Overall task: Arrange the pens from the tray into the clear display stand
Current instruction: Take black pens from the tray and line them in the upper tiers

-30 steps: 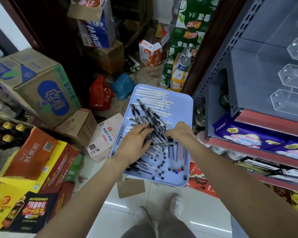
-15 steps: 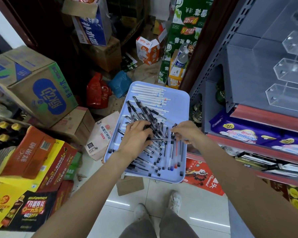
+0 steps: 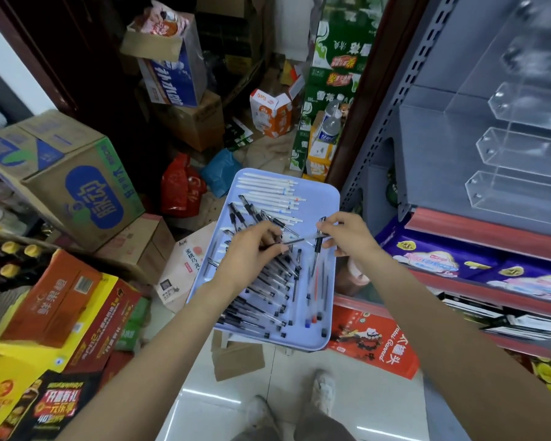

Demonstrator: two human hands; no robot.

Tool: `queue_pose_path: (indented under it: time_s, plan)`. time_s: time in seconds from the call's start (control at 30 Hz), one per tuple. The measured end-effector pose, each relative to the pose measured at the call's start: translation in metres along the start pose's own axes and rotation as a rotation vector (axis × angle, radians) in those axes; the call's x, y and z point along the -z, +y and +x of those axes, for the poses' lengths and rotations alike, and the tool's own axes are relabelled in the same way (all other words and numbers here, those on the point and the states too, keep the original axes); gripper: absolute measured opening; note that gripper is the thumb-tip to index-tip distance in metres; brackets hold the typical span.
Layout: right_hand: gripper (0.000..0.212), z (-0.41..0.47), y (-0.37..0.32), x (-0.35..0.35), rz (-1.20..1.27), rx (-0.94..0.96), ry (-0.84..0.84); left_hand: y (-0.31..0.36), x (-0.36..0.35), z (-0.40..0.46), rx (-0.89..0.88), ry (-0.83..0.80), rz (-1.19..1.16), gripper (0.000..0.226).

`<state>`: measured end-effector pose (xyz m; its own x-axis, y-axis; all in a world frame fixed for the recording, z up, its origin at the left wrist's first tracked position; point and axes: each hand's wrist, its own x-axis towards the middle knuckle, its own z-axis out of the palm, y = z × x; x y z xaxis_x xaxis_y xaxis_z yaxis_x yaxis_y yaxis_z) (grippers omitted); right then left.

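Pens [image 3: 269, 283] lay heaped across a pale blue tray [image 3: 326, 198] in a cluttered shop aisle as a person worked over it with both hands. The left hand [image 3: 252, 249] hovered above the dark-capped heap near the tray's left edge, its fingers curled round the end of a clear pen [image 3: 299, 240] held roughly level over the pile. The right hand [image 3: 347, 237], toward the tray's right edge, pinched the other end of that pen between thumb and fingers; whether it also held the black-capped pen hanging just below could not be told. White pens [image 3: 268, 192] sat in a neat row at the tray's far end, and a few single pens with red, blue and black tips lay along its right side. The clear display stand [image 3: 519, 154] stood on a grey metal shelf [image 3: 427, 148] well to the right of the tray, its slanted compartments holding no pens. Purple packets [image 3: 427, 253] filled the shelf below. Cardboard boxes [image 3: 77, 186] and drink cartons crowded the tiled floor [image 3: 188, 402] to the left, beside a red bag [image 3: 178, 189].
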<state>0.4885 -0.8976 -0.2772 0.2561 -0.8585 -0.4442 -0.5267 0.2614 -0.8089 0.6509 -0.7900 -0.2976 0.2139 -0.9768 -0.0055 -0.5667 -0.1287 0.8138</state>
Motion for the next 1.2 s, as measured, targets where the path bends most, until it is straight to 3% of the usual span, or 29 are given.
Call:
queue_pose_path:
  time_s: [0.33,0.47,0.57,0.77,0.9,1.0,1.1,1.2]
  plan:
    - [0.015,-0.04,-0.061,0.069,0.16,0.442,0.199,0.079,0.027,0.036,0.137,0.306,-0.708,0.021]
    - [0.016,-0.057,-0.072,0.118,0.28,0.511,0.271,0.13,0.012,0.058,0.085,0.281,-1.011,0.021]
    - [0.008,-0.065,-0.071,0.164,0.336,0.554,0.341,0.175,-0.007,0.075,-0.034,0.188,-1.063,0.007]
    - [0.017,-0.073,-0.053,0.28,0.555,0.647,0.39,0.284,-0.068,0.107,-0.328,0.079,-0.665,0.02]
    - [0.017,-0.074,-0.03,0.356,0.542,0.683,0.382,0.35,-0.124,0.127,-0.6,0.099,-0.06,0.01]
    - [0.012,-0.074,-0.014,0.405,0.561,0.712,0.367,0.381,-0.156,0.144,-0.635,0.128,0.17,0.024]
    - [0.008,-0.072,-0.001,0.441,0.609,0.713,0.345,0.4,-0.179,0.156,-0.61,0.144,0.322,0.015]
    - [0.012,-0.066,0.01,0.462,0.599,0.699,0.33,0.41,-0.194,0.161,-0.558,0.1,0.325,0.012]
